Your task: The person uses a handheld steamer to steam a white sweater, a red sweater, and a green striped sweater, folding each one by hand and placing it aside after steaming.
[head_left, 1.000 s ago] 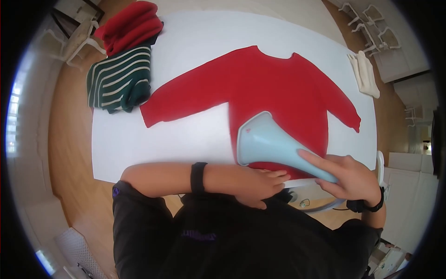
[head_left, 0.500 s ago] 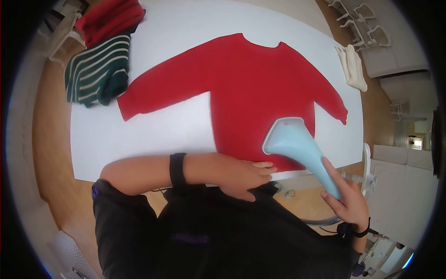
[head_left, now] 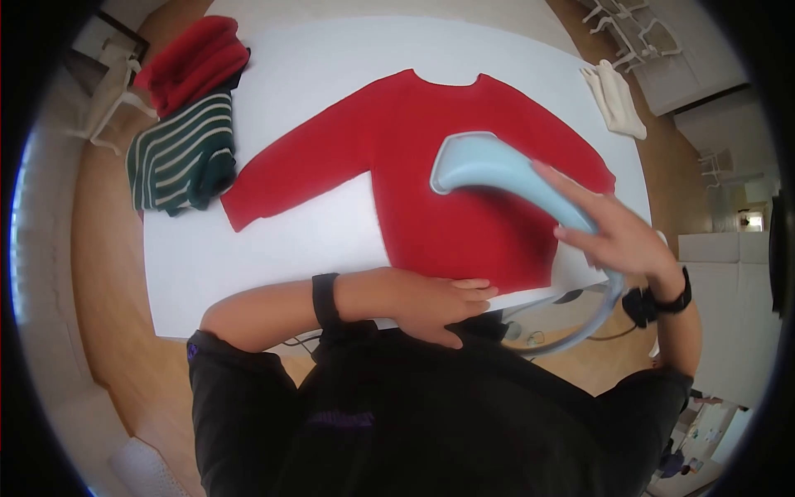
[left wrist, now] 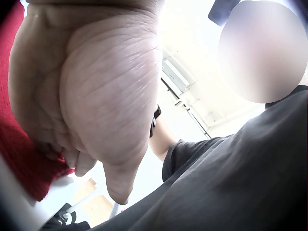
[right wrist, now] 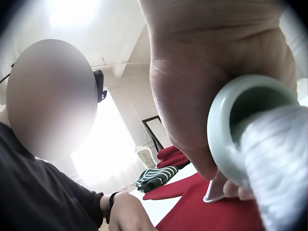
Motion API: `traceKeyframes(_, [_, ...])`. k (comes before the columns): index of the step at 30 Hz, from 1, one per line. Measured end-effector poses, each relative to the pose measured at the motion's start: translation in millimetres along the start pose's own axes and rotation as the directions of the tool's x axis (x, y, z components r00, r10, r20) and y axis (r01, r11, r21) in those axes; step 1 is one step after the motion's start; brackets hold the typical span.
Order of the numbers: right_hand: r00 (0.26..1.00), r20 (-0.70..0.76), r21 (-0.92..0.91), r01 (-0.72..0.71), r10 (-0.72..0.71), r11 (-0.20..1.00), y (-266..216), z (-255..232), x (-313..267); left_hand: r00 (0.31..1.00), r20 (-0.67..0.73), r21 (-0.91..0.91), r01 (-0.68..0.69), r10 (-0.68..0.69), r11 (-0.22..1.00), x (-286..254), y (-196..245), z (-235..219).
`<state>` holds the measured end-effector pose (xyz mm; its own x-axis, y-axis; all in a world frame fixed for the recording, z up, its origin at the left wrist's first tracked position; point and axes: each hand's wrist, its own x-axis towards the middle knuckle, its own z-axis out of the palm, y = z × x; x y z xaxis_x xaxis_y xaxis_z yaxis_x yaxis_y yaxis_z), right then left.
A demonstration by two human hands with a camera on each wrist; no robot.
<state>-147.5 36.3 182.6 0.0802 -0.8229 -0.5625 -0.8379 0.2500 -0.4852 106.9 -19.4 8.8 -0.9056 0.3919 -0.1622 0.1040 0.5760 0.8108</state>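
Note:
A red sweater [head_left: 464, 224] lies spread on the white table [head_left: 315, 240]. My right hand [head_left: 621, 236] grips the handle of a light blue steamer [head_left: 497, 166], whose head is over the sweater's upper body; whether it touches the cloth I cannot tell. In the right wrist view the hand [right wrist: 211, 57] wraps the handle, and a pale woven hose [right wrist: 279, 163] comes out of its end. My left hand [head_left: 435, 308] rests with extended fingers on the sweater's bottom hem at the table's near edge. The left wrist view shows the palm [left wrist: 106, 86] beside the red cloth [left wrist: 29, 149].
At the table's left end lie a folded green striped knit [head_left: 184, 157] and a folded red garment [head_left: 195, 62]. A cream cloth [head_left: 613, 99] lies at the far right corner. The steamer's hose [head_left: 571, 338] curves below the near edge. White chairs [head_left: 633, 33] stand beyond.
The steamer in my right hand has moved from the sweater's lower part up toward its chest. My left hand stays at the hem. The head view has shifted slightly.

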Motion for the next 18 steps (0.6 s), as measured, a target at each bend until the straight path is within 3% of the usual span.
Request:
traceKeyframes(1, [1.0,0.012,-0.007,0.008,-0.008,1.0,-7,-7,11,0.998,-0.063,-0.016,-0.023,0.022,1.0,0,-1,2])
traceKeyframes(4, [0.996,-0.042,0.016,0.082,-0.081,0.997,-12,-15,40,1.0,0.026,0.034,0.0,-0.001,0.999,-1,4,-9])
traceKeyframes(7, [0.992,-0.074,0.032,0.103,-0.1,0.994,-18,-12,42,1.0,0.021,-0.019,-0.008,0.008,1.0,-1,0,-6])
traceKeyframes(10, [0.995,0.008,-0.013,0.104,-0.104,0.994,-29,-6,2,0.999,0.03,-0.042,0.016,-0.015,0.999,-3,6,-8])
traceKeyframes(11, [0.992,-0.048,-0.108,0.107,-0.113,0.988,-17,5,-13,1.0,0.014,-0.062,0.004,-0.003,0.998,-2,6,-5])
traceKeyframes(12, [1.0,-0.012,-0.025,0.001,-0.001,1.0,-28,7,-33,1.0,0.025,-0.043,0.011,-0.01,0.999,-2,5,-3])
traceKeyframes(13, [0.998,-0.044,-0.007,0.035,-0.036,0.999,-17,17,-50,0.999,0.034,-0.02,0.018,-0.018,1.0,-2,4,-2])
traceKeyframes(16, [0.99,-0.116,-0.082,-0.084,0.074,0.993,3,43,-101,0.997,0.08,-0.026,0.018,-0.016,1.0,2,0,0])
traceKeyframes(18, [0.984,-0.16,-0.038,-0.088,0.081,0.995,14,60,-125,0.995,0.094,-0.032,0.016,-0.013,0.999,1,3,-7])
